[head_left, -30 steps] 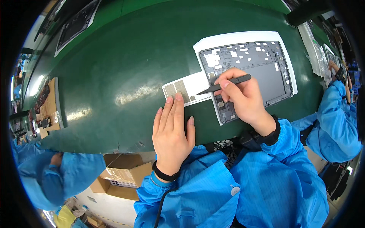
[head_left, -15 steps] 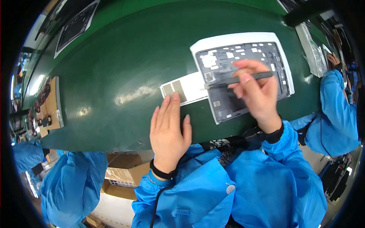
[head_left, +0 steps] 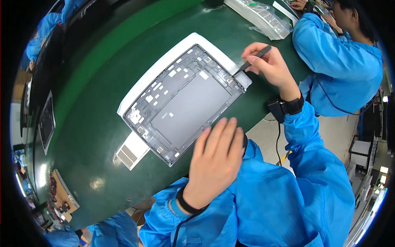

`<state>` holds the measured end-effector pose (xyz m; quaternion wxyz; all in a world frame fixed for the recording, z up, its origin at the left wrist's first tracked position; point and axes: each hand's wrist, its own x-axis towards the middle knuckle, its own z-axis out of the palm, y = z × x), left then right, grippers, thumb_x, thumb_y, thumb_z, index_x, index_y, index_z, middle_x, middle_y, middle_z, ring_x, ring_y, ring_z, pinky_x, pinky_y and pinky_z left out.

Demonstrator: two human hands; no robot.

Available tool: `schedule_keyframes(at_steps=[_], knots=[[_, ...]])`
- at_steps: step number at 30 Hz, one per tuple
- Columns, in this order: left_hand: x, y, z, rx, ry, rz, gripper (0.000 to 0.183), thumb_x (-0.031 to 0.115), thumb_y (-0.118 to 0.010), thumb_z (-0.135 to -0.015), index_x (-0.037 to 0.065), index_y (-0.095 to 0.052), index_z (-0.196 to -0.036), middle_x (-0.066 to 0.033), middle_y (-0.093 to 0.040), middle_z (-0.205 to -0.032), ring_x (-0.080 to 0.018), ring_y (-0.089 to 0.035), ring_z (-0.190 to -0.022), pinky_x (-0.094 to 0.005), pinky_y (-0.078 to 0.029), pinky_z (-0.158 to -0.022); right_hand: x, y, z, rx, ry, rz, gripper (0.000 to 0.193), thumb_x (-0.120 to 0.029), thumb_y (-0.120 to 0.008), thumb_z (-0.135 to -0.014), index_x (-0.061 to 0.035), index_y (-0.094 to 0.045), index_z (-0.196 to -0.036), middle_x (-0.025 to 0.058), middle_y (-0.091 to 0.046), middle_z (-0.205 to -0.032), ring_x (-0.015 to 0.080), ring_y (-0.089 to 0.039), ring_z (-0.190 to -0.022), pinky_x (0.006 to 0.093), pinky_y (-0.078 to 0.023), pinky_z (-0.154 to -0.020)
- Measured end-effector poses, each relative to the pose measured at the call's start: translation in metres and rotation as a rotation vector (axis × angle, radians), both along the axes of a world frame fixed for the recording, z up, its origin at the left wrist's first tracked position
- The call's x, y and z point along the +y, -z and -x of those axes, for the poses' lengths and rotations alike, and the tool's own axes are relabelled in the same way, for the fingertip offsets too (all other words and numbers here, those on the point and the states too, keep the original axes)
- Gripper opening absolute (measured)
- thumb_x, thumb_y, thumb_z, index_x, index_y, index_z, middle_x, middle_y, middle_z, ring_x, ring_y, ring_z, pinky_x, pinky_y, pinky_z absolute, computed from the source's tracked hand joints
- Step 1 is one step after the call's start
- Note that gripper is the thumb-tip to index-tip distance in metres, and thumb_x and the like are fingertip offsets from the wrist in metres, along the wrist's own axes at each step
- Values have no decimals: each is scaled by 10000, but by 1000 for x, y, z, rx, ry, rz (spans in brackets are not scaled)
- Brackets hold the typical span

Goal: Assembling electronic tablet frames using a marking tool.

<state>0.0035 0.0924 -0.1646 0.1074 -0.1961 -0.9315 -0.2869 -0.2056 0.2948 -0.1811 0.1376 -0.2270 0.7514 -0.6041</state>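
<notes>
A grey device back cover (head_left: pixel 189 111), shallow like a tray and dotted with small white pads, lies on a white sheet (head_left: pixel 156 70). In my right hand (head_left: pixel 269 66) are dark tweezers (head_left: pixel 255 59), their tips at the cover's right corner. Whether the tips pinch anything is too small to tell. My left hand (head_left: pixel 218 158) is open, its fingers stretched out at the cover's near edge. Partly under the cover's left end sits a white card (head_left: pixel 135 146) bearing grey-brown strips (head_left: pixel 126 154).
Clear plastic bags with pale strips (head_left: pixel 263 18) lie at the back right. A cardboard tray (head_left: pixel 63 195) stands at the left, near a dark panel on white (head_left: pixel 47 121). A co-worker's blue sleeve (head_left: pixel 317 41) is close on the right.
My view has turned toward the right. My left hand has left the strip card for the cover's near edge. The tweezers have gone from the cover's left side to its right corner.
</notes>
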Motion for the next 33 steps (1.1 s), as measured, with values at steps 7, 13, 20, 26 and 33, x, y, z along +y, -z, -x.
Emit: schedule_keyframes(at_steps=[7,13,20,26,33], knots=[[31,10,27,-131,-7,135,506,178,-716,-818,-15,-576,-1265,-198,-498,-1385,-366,-472,-1295,-480,-405,-1047,-9,10,7,90,-148,-122,168,-126,-580,-917,11,-644,-992,17,-630,-804,77,-585,-708,231,-464,-622],[31,14,30,-222,-5,176,544,170,-717,-826,-22,-537,-1302,-220,-470,-1413,-388,-454,-1320,-494,-404,-1053,-9,10,11,118,-149,-149,168,-121,-594,-873,0,-646,-976,51,-641,-768,107,-571,-654,260,-460,-593],[31,14,30,-287,-12,187,574,178,-715,-834,-26,-508,-1329,-224,-419,-1457,-406,-438,-1334,-534,-410,-1061,-11,-6,7,221,-170,-226,160,-137,-614,-866,-9,-646,-957,39,-617,-694,107,-543,-585,270,-413,-530],[32,12,27,-272,-4,208,571,189,-714,-839,-23,-509,-1327,-222,-424,-1456,-399,-446,-1332,-535,-416,-1055,-10,-7,5,253,-154,-258,156,-136,-606,-855,-12,-639,-943,65,-642,-718,133,-540,-568,282,-414,-527],[36,8,43,-240,-32,176,554,196,-722,-829,-19,-520,-1299,-220,-459,-1424,-388,-498,-1262,-472,-458,-976,-11,-6,8,257,-177,-217,145,-131,-612,-858,-15,-633,-942,56,-619,-695,132,-517,-555,281,-398,-523]])
